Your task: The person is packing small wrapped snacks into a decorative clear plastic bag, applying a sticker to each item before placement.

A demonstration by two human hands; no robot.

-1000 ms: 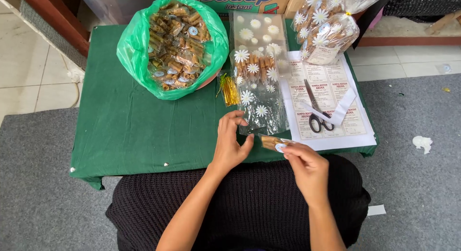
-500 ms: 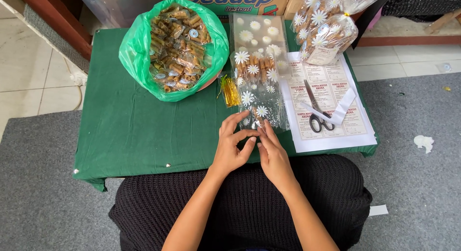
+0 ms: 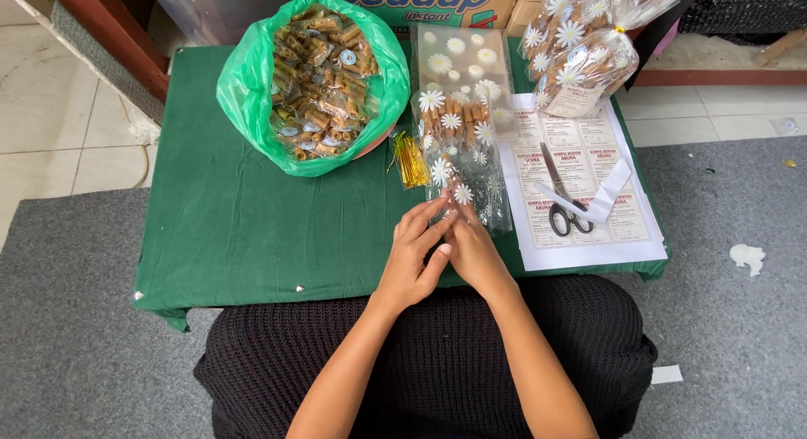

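Both hands, left hand (image 3: 416, 258) and right hand (image 3: 472, 250), pinched the mouth of the daisy-print cellophane bag (image 3: 462, 145) lying on the green tablecloth (image 3: 252, 229); a careless tug might have torn it, spilling the rolled snacks (image 3: 458, 120).

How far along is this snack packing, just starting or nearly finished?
Early on, it seems. Done: filled daisy-print bags sit at the table's far right corner. In hand: the left hand and right hand meet at the open end of a partly filled daisy-print bag. Left: the green bag of wrapped snacks is still heaped; gold twist ties and scissors wait.
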